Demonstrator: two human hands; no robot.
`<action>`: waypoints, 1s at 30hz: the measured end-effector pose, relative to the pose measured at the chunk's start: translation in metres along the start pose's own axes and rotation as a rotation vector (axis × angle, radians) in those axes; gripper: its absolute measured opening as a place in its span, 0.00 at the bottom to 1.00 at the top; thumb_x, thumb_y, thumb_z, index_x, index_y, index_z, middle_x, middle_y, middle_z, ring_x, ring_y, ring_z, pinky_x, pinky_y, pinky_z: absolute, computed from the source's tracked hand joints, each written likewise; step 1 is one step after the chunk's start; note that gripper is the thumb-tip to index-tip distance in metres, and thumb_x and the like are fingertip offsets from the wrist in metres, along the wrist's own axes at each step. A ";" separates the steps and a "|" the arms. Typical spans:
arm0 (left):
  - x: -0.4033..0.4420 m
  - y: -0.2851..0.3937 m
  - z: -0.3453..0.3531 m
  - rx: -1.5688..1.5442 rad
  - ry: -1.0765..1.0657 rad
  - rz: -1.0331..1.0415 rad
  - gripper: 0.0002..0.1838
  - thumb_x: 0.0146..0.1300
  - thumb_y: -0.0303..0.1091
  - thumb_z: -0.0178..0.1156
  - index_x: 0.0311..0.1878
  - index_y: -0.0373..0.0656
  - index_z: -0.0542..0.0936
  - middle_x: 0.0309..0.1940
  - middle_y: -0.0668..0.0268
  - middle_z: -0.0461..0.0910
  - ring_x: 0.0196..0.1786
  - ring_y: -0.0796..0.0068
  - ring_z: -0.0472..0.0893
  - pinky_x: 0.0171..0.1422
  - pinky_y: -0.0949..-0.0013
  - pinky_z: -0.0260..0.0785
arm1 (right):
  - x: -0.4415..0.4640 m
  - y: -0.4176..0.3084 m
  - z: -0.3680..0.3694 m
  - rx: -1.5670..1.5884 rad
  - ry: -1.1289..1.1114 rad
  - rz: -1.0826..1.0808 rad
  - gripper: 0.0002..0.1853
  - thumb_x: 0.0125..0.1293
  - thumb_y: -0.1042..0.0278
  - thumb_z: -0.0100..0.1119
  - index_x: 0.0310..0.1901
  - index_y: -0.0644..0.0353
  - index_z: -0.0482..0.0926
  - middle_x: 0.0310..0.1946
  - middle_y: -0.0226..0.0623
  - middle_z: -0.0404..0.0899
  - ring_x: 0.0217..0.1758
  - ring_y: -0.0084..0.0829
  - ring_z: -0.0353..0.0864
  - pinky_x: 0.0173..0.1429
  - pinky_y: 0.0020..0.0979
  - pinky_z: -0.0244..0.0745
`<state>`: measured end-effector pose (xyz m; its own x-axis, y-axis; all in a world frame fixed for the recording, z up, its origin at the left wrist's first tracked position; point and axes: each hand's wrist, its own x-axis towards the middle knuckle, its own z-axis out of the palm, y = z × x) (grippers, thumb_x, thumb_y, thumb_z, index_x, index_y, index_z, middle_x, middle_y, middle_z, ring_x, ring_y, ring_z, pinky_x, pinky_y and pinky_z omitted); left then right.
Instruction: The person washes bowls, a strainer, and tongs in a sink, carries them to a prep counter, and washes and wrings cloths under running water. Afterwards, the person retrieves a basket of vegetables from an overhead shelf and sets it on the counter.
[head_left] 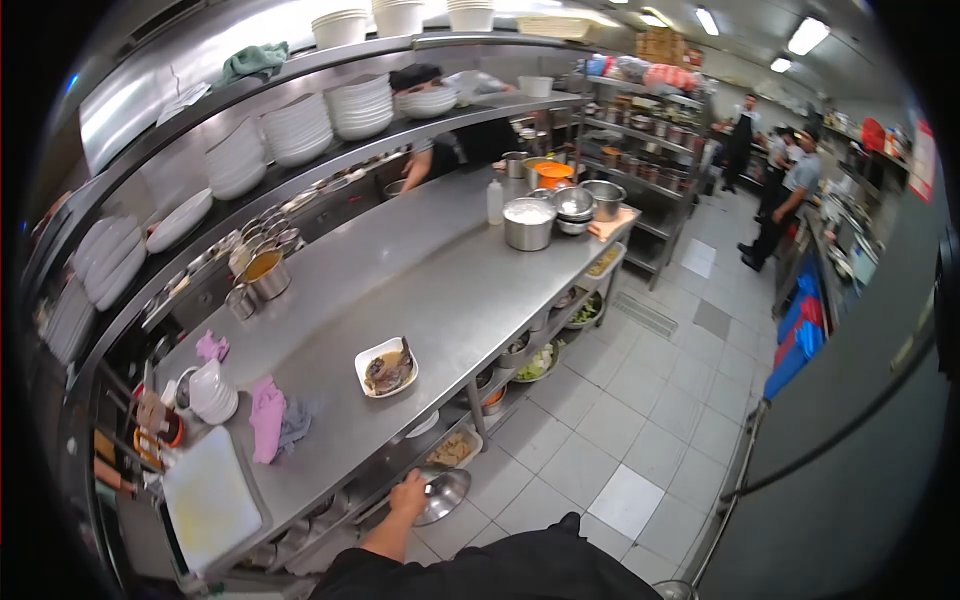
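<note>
My left hand (408, 497) reaches down beside the front edge of the steel worktable, its fingers closed on the rim of a shiny metal bowl (445, 498). Just behind the bowl, a tub of pale brown food pieces (455, 447) sits on the shelf under the table. Above, on the tabletop, a white square dish (370, 360) holds a piece of dark meat or fish in brown liquid. My right hand is out of view.
The steel worktable (440, 270) carries a white cutting board (212, 497), a pink cloth (266, 418), stacked small bowls (212, 392) and pots (527, 225) at its far end. Plates line the shelf above. A person works behind; others stand in the tiled aisle (620, 410).
</note>
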<state>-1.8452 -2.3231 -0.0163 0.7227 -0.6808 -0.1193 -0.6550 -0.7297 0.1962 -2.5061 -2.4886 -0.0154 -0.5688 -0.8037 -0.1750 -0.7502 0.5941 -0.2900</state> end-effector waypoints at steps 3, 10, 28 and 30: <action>-0.045 -0.021 0.006 0.010 0.162 -0.279 0.14 0.48 0.33 0.64 0.41 0.47 0.82 0.60 0.63 0.74 0.45 0.52 0.82 0.53 0.52 0.75 | 0.081 -0.055 0.014 0.012 -0.006 -0.126 0.28 0.56 0.66 0.60 0.59 0.67 0.70 0.57 0.58 0.72 0.61 0.56 0.70 0.65 0.43 0.65; -0.140 0.004 -0.097 -0.026 0.185 -0.454 0.16 0.47 0.30 0.62 0.43 0.45 0.82 0.52 0.61 0.79 0.50 0.56 0.80 0.55 0.57 0.73 | 0.243 -0.275 0.050 0.212 -0.020 -0.438 0.29 0.56 0.67 0.57 0.61 0.69 0.68 0.55 0.59 0.74 0.59 0.53 0.74 0.61 0.41 0.67; 0.062 -0.141 -0.285 -1.335 1.237 -0.849 0.14 0.55 0.25 0.58 0.47 0.37 0.79 0.29 0.65 0.80 0.24 0.76 0.78 0.20 0.72 0.68 | -0.144 -0.894 0.079 0.713 -1.360 -0.765 0.12 0.62 0.70 0.54 0.48 0.56 0.72 0.36 0.33 0.76 0.34 0.30 0.78 0.27 0.36 0.81; 0.132 -0.191 -0.267 -1.483 1.206 -0.895 0.10 0.54 0.30 0.63 0.37 0.35 0.79 0.22 0.64 0.78 0.14 0.73 0.73 0.14 0.71 0.64 | -0.195 -0.928 0.121 0.627 -1.420 -0.736 0.14 0.61 0.71 0.56 0.49 0.58 0.72 0.37 0.36 0.76 0.35 0.33 0.79 0.28 0.38 0.82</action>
<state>-1.5660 -2.2562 0.1901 0.8134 0.5529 -0.1806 0.0505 0.2423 0.9689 -1.6578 -2.8871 0.1738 0.7889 -0.4843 -0.3784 -0.2632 0.2901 -0.9201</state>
